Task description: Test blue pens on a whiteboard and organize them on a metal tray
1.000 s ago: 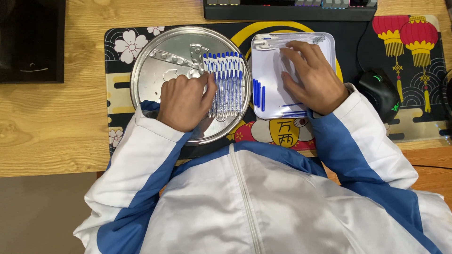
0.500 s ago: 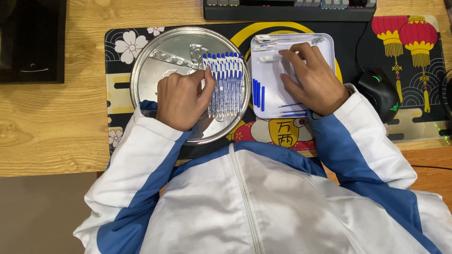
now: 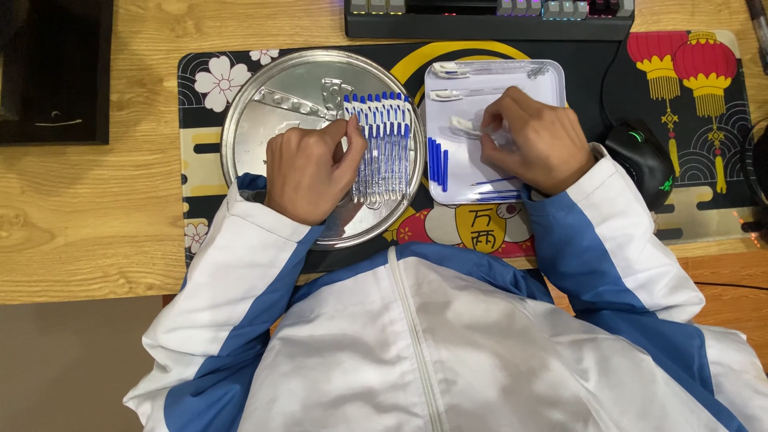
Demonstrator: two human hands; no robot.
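Keyboard (image 3: pixel 488 16), mouse (image 3: pixel 644 164), patterned mat (image 3: pixel 712 120), perhaps wooden desk (image 3: pixel 88 216).

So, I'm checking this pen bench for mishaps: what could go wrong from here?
The row of blue-capped pens lies loose on the round metal tray with the left hand touching it; a nudge could scatter the row. The right hand works over small parts in the white tray, where thin refills near the edge might get swept off.
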